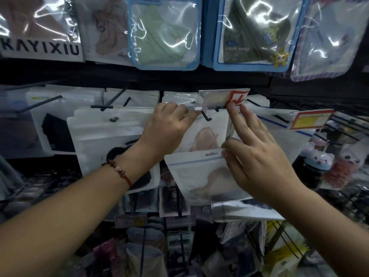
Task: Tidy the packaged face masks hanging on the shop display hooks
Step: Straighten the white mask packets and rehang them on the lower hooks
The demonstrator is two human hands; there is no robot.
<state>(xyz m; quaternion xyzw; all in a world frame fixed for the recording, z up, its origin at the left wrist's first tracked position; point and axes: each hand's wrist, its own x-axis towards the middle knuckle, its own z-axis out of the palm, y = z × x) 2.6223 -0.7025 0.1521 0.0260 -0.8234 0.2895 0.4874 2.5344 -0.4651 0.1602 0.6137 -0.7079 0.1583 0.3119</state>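
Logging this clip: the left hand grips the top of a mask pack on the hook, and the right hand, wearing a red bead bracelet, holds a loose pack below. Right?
Not quite. The head view shows the red bead bracelet on the left wrist. The left hand grips the hanging mask pack; the right hand holds the loose pack.

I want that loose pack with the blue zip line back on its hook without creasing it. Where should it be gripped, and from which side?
Probably pinch the loose pack by its stiff top strip, beside the hang hole, coming from the right, where the right hand already holds that edge. The clear lower part is soft film over the mask, so it would crease.
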